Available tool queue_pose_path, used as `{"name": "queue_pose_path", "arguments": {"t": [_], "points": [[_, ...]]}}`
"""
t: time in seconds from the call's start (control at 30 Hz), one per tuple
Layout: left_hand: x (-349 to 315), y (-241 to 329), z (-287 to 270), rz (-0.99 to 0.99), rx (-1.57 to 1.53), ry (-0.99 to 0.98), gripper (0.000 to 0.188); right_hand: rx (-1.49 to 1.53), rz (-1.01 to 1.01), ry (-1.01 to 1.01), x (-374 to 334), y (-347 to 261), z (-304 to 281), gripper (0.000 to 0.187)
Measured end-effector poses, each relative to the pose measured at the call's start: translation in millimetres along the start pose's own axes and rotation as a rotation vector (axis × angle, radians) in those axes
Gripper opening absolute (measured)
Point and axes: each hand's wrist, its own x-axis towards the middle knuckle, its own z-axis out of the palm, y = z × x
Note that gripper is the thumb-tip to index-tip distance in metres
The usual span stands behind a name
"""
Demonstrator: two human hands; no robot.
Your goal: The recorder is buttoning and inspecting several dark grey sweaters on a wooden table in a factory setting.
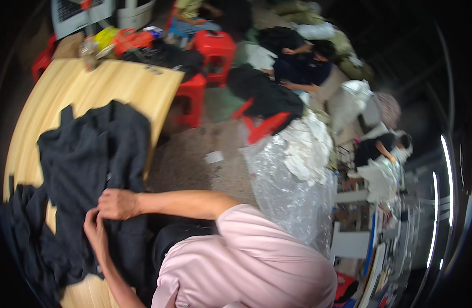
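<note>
A dark grey garment (74, 169), with a lengthwise line down its front and small shiny spots along it that look like buttons, lies spread over the light wooden table (92, 82). Both hands meet at its middle. My right hand (118, 204) is closed, its fingers curled at the garment's front line. Just below it, my left hand (96, 233) has its fingers bent together on the same cloth, the tips close to the right hand. The pinched bit of cloth is mostly hidden by the fingers. More dark cloth (25, 220) hangs at the table's left side.
Red stools (214, 51) stand beyond the table, near a heap of dark cloth and bags. Clear plastic sheeting (292, 200) with white cloth (305, 146) covers floor at the right. Co-workers (305, 64) sit farther back. A scrap (214, 157) lies on the floor.
</note>
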Motion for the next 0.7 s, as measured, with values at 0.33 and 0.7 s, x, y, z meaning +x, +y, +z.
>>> {"name": "queue_pose_path", "arguments": {"t": [0.33, 0.7], "points": [[-12, 29, 20, -0.052, 0.018, 0.123, 0.015, 0.192, 0.171, -0.124, -9, 2, -13, 0.015], [-18, 28, 7, -0.065, -0.129, 0.055, 0.008, 0.09, 0.163, -0.05, -1, -4, -11, 0.013]]}}
